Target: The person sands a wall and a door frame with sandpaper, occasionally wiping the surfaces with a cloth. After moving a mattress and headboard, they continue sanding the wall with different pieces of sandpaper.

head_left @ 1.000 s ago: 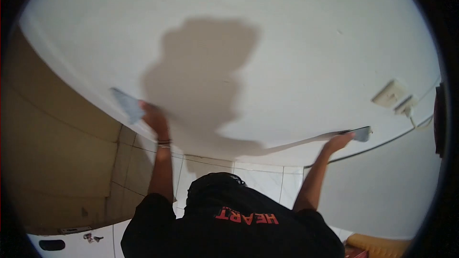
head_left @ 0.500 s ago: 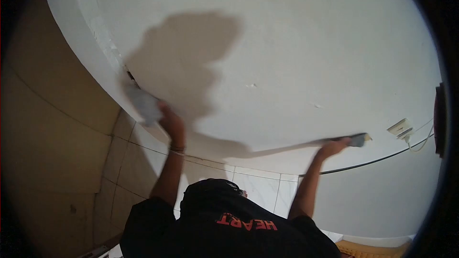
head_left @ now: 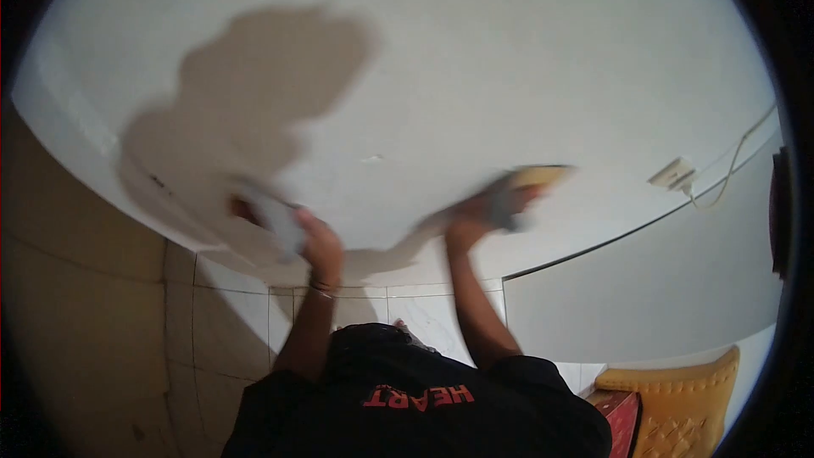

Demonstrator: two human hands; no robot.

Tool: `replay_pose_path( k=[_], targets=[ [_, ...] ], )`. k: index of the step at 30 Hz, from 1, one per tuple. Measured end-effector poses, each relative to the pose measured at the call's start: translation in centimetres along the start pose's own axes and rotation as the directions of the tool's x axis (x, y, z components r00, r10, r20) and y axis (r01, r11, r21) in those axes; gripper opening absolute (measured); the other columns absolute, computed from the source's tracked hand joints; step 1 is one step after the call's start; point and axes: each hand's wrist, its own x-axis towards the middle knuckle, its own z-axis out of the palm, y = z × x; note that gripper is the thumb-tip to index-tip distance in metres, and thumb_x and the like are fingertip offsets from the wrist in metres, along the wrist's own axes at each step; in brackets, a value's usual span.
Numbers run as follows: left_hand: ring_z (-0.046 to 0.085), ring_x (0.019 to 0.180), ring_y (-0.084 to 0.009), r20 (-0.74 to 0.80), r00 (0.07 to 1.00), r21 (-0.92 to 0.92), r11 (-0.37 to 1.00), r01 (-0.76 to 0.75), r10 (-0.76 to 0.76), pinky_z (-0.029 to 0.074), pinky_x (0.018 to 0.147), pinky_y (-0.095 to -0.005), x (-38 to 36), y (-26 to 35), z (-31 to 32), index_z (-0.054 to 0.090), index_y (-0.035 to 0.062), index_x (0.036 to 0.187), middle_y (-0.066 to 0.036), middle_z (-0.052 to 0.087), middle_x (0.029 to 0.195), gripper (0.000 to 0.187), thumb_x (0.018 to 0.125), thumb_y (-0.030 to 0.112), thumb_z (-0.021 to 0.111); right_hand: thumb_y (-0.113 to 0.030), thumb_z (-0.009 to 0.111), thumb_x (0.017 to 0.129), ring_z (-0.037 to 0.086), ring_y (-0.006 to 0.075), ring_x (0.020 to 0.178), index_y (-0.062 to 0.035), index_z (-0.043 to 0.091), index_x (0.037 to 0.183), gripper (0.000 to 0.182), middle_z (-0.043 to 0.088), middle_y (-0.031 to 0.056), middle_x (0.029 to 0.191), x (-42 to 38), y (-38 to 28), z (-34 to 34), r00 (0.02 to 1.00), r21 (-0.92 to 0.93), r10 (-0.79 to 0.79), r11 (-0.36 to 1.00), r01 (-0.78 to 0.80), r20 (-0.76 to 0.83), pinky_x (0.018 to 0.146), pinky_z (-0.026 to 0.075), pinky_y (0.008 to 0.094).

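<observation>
from where i stand, the left hand (head_left: pixel 323 248) has a flat grey piece (head_left: pixel 280 220) gripped along its near edge, the thumb side against it and the fingers seemingly clamped on it. the far end is a brown smear, and i can't tell whether that's fingertips or part of the piece. the right hand (head_left: pixel 466 227) is clamped on a second grey piece (head_left: pixel 502 203), with what look like fingers wrapped over it and a yellowish slab (head_left: pixel 541 175) poking out past them. blur hides how far apart the fingers are on either side.

both pieces are up at the pale wall (head_left: pixel 509 51), one on each side of the person's front, well apart from each other; whether they press flat on it, i can't make out. the power socket (head_left: pixel 672 175) and its cord (head_left: pixel 729 171) are off beyond the right hand, and the tiled floor (head_left: pixel 432 309) shows below.

i'd guess both pieces are light and not at all fragile. the left one looks thin and may bend, so i'd take it across the middle with the palm spread behind it. the yellowish slab looks stiffer, probably a backing; i'd hold it by its long sides, with the grey pinched tight so it can't slip.
</observation>
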Motion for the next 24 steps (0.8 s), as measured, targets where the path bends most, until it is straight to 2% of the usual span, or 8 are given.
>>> replay_pose_path(
  k=[6, 10, 13, 15, 17, 20, 22, 24],
  targets=[
    [0.026, 0.119, -0.0359, 0.594, 0.692, 0.338, 0.654, -0.677, 0.410, 0.018, 0.099, -0.0431, -6.7, -16.7, -3.2, 0.024, -0.0091, 0.124, -0.025, 0.029, 0.127, 0.043, 0.088, 0.012, 0.033, -0.015, 0.037, 0.086, 0.002, 0.0317, 0.127, 0.0043, 0.032, 0.120, 0.040, 0.008, 0.0235, 0.135, 1.4, 2.1, -3.8, 0.994, 0.116, 0.023, 0.993, -0.035, 0.107, 0.102, 0.004, 0.0401],
    [0.048, 0.096, -0.0330, -0.040, 0.847, -0.238, 0.828, 0.508, -0.531, 0.038, 0.085, -0.0382, 3.5, 3.6, -2.8, 0.037, -0.0133, 0.111, -0.024, 0.046, 0.112, 0.055, 0.091, 0.036, 0.024, -0.032, 0.032, 0.090, 0.046, 0.0235, 0.101, 0.0096, 0.042, 0.104, 0.045, 0.046, 0.0179, 0.110, 10.1, 14.4, -7.8, 0.610, 0.789, 0.772, 0.259, -0.557, 0.177, 0.088, 0.034, 0.0319],
    [0.049, 0.094, -0.0324, -0.032, 0.918, -0.171, 0.908, 0.384, -0.394, 0.039, 0.084, -0.0393, -4.2, 5.4, 3.2, 0.035, -0.0133, 0.113, -0.026, 0.046, 0.110, 0.062, 0.090, 0.042, 0.021, -0.035, 0.029, 0.091, 0.049, 0.0269, 0.088, 0.0102, 0.044, 0.102, 0.049, 0.051, 0.0185, 0.099, 6.0, 17.9, -4.7, 0.400, 0.329, 0.893, 0.321, -0.888, 0.208, 0.080, 0.037, 0.0347],
    [0.031, 0.117, -0.0334, 0.081, 0.990, -0.123, 0.985, 0.123, -0.113, 0.027, 0.096, -0.0393, -13.1, 0.3, 6.2, 0.015, -0.0107, 0.126, -0.027, 0.025, 0.128, 0.056, 0.091, 0.032, 0.026, -0.024, 0.036, 0.085, 0.023, 0.0360, 0.119, 0.0040, 0.029, 0.121, 0.046, 0.025, 0.0246, 0.127, 3.3, 12.3, -4.4, 0.830, 0.325, 0.542, 0.814, -0.481, -0.128, 0.097, 0.016, 0.0460],
    [0.006, 0.127, -0.0318, 0.322, 0.916, 0.165, 0.938, -0.304, 0.240, 0.009, 0.102, -0.0379, -19.6, 6.3, 7.1, 0.001, -0.0074, 0.129, -0.025, 0.002, 0.136, 0.057, 0.085, 0.009, 0.034, -0.021, 0.046, 0.074, 0.005, 0.0463, 0.123, -0.0047, 0.021, 0.130, 0.063, 0.008, 0.0324, 0.131, -3.6, 10.5, -4.9, 0.881, 0.410, 0.260, 0.809, -0.422, 0.395, 0.096, 0.001, 0.0577],
    [0.033, 0.113, -0.0282, 0.062, 0.998, -0.382, 0.924, 0.026, -0.002, 0.023, 0.098, -0.0370, -18.8, 5.0, 9.0, 0.014, -0.0041, 0.130, -0.017, 0.025, 0.131, 0.052, 0.091, 0.025, 0.032, -0.025, 0.042, 0.080, 0.003, 0.0428, 0.125, -0.0018, 0.023, 0.129, 0.058, 0.003, 0.0259, 0.135, -2.9, 17.9, -6.2, 0.975, 0.319, -0.031, 0.947, -0.042, 0.221, 0.099, 0.001, 0.0527],
    [0.036, 0.110, -0.0310, 0.186, 0.946, 0.587, 0.743, -0.323, 0.264, 0.028, 0.095, -0.0350, -13.4, -3.3, 5.3, 0.016, -0.0085, 0.127, -0.022, 0.031, 0.125, 0.051, 0.092, 0.027, 0.026, -0.020, 0.042, 0.077, 0.012, 0.0419, 0.124, -0.0056, 0.023, 0.130, 0.058, 0.014, 0.0267, 0.133, -1.6, 26.5, -6.0, 0.923, 0.230, 0.352, 0.896, -0.380, 0.157, 0.100, 0.006, 0.0502],
    [0.048, 0.085, -0.0314, 0.018, 0.992, -0.102, 0.986, 0.129, -0.128, 0.040, 0.084, -0.0334, -7.1, 6.3, 4.2, 0.040, -0.0142, 0.105, -0.027, 0.047, 0.102, 0.056, 0.092, 0.035, 0.018, -0.017, 0.041, 0.082, 0.009, 0.0300, 0.127, 0.0018, 0.016, 0.130, 0.057, 0.011, 0.0187, 0.137, 1.6, 35.8, -7.3, 0.810, 0.434, 0.584, 0.719, -0.543, 0.045, 0.103, 0.007, 0.0362]
  ],
)
